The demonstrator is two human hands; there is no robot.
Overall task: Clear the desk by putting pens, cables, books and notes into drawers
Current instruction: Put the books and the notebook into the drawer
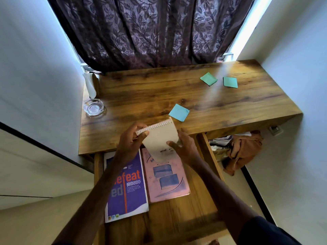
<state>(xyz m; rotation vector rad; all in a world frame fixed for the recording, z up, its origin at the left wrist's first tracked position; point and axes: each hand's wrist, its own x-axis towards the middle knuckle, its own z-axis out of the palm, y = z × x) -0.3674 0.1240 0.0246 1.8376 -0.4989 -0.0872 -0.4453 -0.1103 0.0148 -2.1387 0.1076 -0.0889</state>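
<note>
From the head view we are looking down at a small spiral-bound notepad (160, 137) with a plain grey-beige cardboard cover and a white wire coil along its far edge. It is hanging tilted in the air over the front edge of the brown wooden desk (150, 92), above the open left drawer (177, 214). We are seeing the left hand (131, 140) gripping the coil end, fingers curled round that corner, while the right hand (185, 147) is pinching the opposite lower side, thumb lying on the cover. The cover's near edge is blurring, so we are not reading any print there. Inside the drawer a purple book with orange lettering (127, 188) and a pink notebook with blue rectangles (166, 177) are lying flat side by side. On the desk a blue square sticky note (179, 112) is lying just beyond the notepad; a green sticky note (208, 78) and a second green sticky note (230, 82) are sitting near each other toward the far right. A clear glass ashtray (93, 107) is resting at the left edge. The right drawer (207, 149) is standing open, a brown cloth (244, 149) bunching inside.
</note>
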